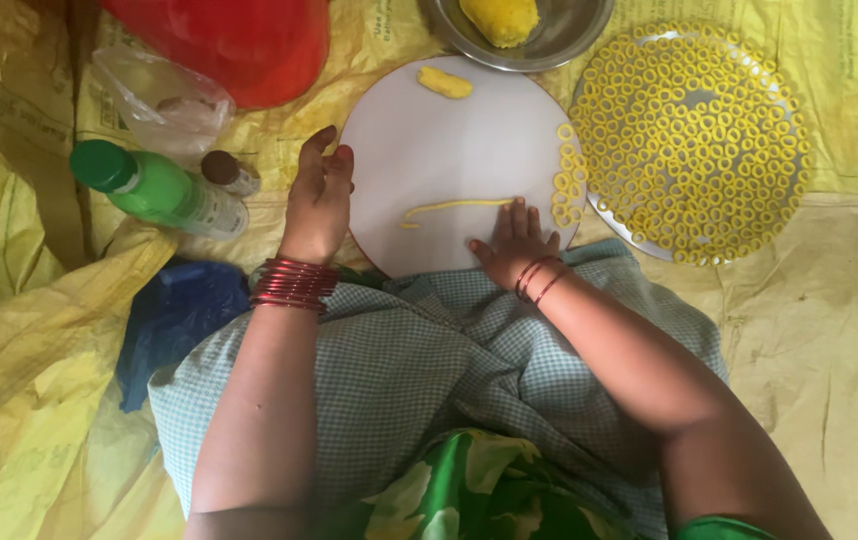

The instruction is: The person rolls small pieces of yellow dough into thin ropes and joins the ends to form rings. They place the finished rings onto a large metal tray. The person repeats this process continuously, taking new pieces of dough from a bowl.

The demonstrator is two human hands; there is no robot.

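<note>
A round white board (pixel 449 140) lies in front of me on yellow sheeting. My right hand (pixel 515 245) rests flat on its near edge, fingertips on the right end of a thin yellow dough rope (pixel 454 206). My left hand (pixel 317 200) sits at the board's left rim, fingers loosely curled, holding nothing. A short lump of yellow dough (pixel 445 82) lies at the board's far side. Both wrists carry red bangles.
A metal plate (pixel 787 215) covered with several small yellow dough rings lies to the right. A steel bowl (pixel 569 40) with a dough lump is at the top. A green bottle (pixel 154 187), small brown-capped bottle (pixel 227 172), plastic bag (pixel 154 100) and red container (pixel 239 40) stand left.
</note>
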